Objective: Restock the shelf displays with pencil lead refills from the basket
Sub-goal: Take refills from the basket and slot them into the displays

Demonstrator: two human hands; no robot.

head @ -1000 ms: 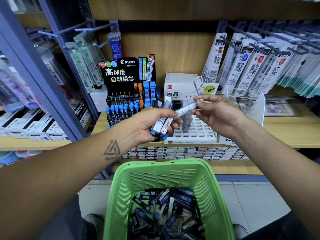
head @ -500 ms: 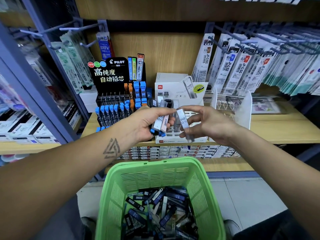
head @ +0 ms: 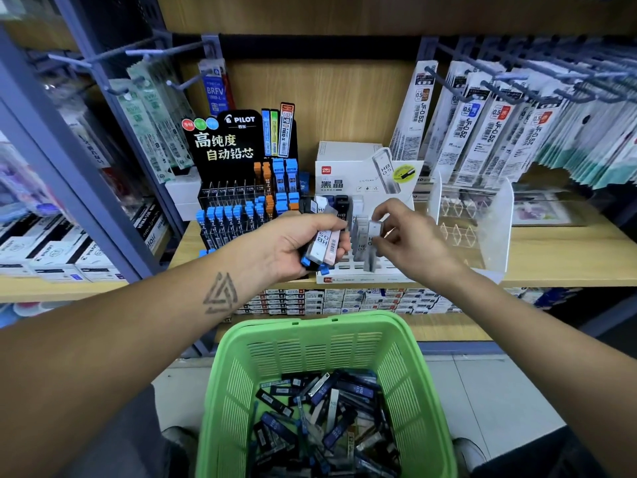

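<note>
My left hand (head: 293, 243) gripped spare refills (head: 324, 248); right hand (head: 406, 236) pinched one refill (head: 373, 248) upright over the white display tray (head: 358, 276)

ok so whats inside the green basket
A loose heap of pencil lead refill cases, mostly dark blue and black with a few clear or white ones, lying at all angles. They cover the floor of the green basket, so anything beneath them cannot be seen.

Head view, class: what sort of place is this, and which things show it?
Most likely a stationery shop aisle: refill packs hang on pegs, a Pilot pencil-lead display stands on the wooden shelf, and a green basket holds loose stock.
</note>
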